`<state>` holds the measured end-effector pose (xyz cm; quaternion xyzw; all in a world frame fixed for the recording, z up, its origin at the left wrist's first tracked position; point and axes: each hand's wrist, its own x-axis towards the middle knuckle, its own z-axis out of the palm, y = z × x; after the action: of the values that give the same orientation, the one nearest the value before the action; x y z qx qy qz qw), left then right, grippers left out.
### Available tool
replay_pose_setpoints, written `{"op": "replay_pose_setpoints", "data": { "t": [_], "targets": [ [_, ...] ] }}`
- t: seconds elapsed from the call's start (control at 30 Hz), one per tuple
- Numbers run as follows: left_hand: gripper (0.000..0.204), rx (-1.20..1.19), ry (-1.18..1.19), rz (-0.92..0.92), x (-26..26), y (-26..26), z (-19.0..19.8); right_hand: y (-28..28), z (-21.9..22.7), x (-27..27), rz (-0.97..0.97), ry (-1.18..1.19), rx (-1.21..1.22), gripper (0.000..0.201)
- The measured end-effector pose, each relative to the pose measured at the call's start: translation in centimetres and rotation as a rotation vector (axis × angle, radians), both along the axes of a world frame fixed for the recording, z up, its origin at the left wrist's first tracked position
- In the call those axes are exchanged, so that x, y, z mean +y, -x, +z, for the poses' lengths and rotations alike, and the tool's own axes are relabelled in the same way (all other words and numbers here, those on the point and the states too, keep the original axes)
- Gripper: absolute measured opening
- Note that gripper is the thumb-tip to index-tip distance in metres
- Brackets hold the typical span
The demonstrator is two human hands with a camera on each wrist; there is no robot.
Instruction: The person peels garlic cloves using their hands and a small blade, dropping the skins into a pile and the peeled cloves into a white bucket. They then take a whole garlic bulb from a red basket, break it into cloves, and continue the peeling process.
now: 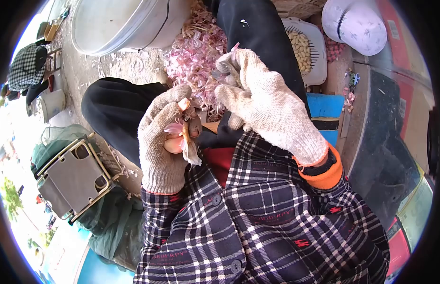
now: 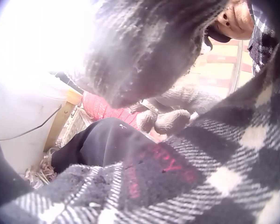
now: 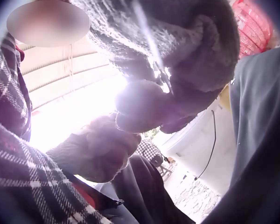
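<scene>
My gloved left hand (image 1: pixel 159 135) holds a partly peeled garlic bulb (image 1: pixel 175 143) with pink cloves and loose papery skin, its fingers curled round it. Higher up by its fingertips sits a small pale clove piece (image 1: pixel 184 104). To the right, apart from it, my gloved right hand (image 1: pixel 272 106) is curled, with a pink bit of skin (image 1: pixel 235 47) at its fingers. A small shiny metal piece (image 3: pixel 166 80) shows between its fingers in the right wrist view; its full shape is hidden. The left wrist view shows my left glove (image 2: pixel 140 51) blurred, covering the garlic.
Pink garlic skins (image 1: pixel 194 71) lie heaped beyond the hands, beside a large white bucket (image 1: pixel 123 23). A white basket (image 1: pixel 319 52) of peeled cloves (image 1: pixel 300 49) stands right of the knee. A folding chair (image 1: pixel 74 180) is at left, a blue-and-black object (image 1: pixel 324 106) at right.
</scene>
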<state>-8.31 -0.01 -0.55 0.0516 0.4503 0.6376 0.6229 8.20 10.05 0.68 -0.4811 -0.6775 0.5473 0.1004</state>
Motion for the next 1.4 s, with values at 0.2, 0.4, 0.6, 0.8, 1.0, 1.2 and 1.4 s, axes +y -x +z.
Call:
{"op": "replay_pose_setpoints", "data": {
  "t": [0.2, 0.4, 0.6, 0.8, 1.0, 1.2, 1.4],
  "targets": [
    [0.037, 0.015, 0.007, 0.013, -0.5, 0.2, -0.6, -0.1, 2.4, 0.0, 0.118, 0.336, 0.193, 0.029],
    [0.037, 0.065, -0.031, -0.032, -0.4, 0.4, -0.4, 0.0, 2.3, -0.1, 0.169, 0.276, 0.137, 0.027],
    [0.034, 0.11, -0.023, 0.006, -0.2, 0.1, 0.0, 0.0, 0.8, -0.8, 0.219, 0.1, 0.17, 0.028],
    [0.029, 0.214, 0.046, -0.024, -0.2, 0.2, 0.9, 0.1, 1.8, -0.1, 0.23, 0.246, 0.157, 0.025],
    [0.031, 0.133, 0.01, -0.002, -0.5, -0.1, 0.8, 0.0, 2.1, 0.2, 0.179, 0.569, 0.224, 0.025],
    [0.032, 0.166, -0.01, -0.027, -0.3, -0.4, 0.8, 0.1, 0.8, -0.3, 0.176, 0.427, 0.214, 0.025],
    [0.033, 0.424, 0.08, -0.013, 0.8, -1.9, 1.8, 0.1, -0.5, -1.3, 0.03, 0.095, 0.239, 0.022]
  ]
}}
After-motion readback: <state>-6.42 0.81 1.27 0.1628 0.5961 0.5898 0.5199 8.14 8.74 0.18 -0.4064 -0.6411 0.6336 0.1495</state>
